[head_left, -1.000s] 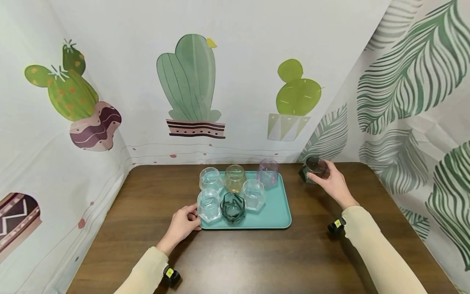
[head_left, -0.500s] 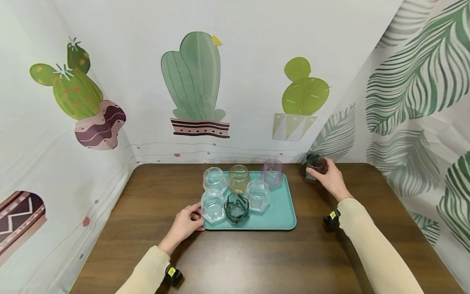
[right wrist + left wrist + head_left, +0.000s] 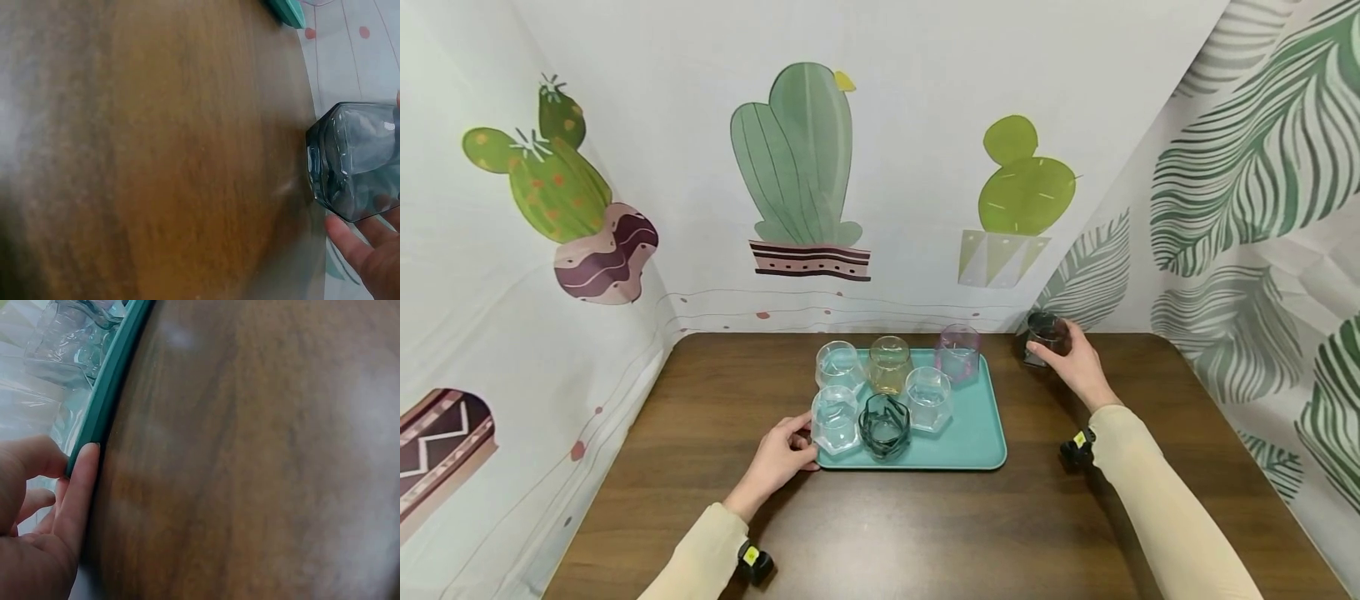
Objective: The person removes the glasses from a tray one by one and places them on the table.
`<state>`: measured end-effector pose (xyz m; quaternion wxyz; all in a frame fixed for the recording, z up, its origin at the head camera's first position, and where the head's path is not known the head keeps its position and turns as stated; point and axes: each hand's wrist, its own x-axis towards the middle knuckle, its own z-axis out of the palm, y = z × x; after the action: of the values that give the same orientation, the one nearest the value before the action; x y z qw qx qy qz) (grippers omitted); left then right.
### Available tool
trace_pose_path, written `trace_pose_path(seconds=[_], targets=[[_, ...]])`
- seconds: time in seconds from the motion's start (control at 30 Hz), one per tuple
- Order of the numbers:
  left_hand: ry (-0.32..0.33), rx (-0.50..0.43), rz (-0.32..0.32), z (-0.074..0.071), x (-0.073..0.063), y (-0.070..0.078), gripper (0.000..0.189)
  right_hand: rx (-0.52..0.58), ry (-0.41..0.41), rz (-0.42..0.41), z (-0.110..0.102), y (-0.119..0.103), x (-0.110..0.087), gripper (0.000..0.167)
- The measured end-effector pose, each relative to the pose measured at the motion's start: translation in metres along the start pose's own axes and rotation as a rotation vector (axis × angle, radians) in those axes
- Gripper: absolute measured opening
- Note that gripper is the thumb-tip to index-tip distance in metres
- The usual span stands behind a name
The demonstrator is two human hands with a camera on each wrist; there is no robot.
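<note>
A teal tray [image 3: 970, 437] lies on the table, bearing several clear glasses [image 3: 835, 421], an amber glass [image 3: 890, 367], a pink glass [image 3: 957, 354] and a dark green glass [image 3: 884, 427]. At its front left corner my left hand [image 3: 781, 454] holds the rim; the left wrist view shows thumb and finger on either side of the tray's edge [image 3: 100, 412]. Beyond the tray's right end, my right hand [image 3: 1077, 365] grips a dark grey glass [image 3: 1047, 333] near the table's back edge. In the right wrist view this grey glass [image 3: 350, 162] has a faceted base, with fingers around its upper part.
The brown wooden table [image 3: 880, 533] stretches in front of the tray and to both sides. A fabric-like wall [image 3: 910, 167] printed with cacti and leaves rises right behind the table's back edge.
The dark grey glass has shifted slightly back and turned more upright in my right hand. My left hand keeps its place at the tray corner. The head view has turned slightly.
</note>
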<state>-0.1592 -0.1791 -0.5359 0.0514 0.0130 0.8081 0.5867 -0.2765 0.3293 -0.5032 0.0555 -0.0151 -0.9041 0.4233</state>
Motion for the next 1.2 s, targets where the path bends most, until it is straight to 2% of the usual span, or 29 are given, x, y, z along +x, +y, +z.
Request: trace_pose_path(seconds=[0.2,0.43,0.83,1.2], targets=[[0.002,-0.003,-0.007,0.0,0.001,-0.004,0.06,0.023,0.028,0.001,-0.002,0.0,-0.006,0.092],[-0.003,-0.01,0.005,0.0,0.0,-0.002,0.06,0.046,0.058,-0.043,-0.007,-0.002,-0.017,0.086],[-0.019,-0.022,0.017,-0.001,-0.001,-0.003,0.06,0.02,0.058,-0.109,-0.017,-0.019,-0.048,0.083],[-0.024,-0.015,0.011,-0.002,-0.002,-0.003,0.06,0.037,0.04,-0.217,-0.002,-0.047,-0.076,0.069]])
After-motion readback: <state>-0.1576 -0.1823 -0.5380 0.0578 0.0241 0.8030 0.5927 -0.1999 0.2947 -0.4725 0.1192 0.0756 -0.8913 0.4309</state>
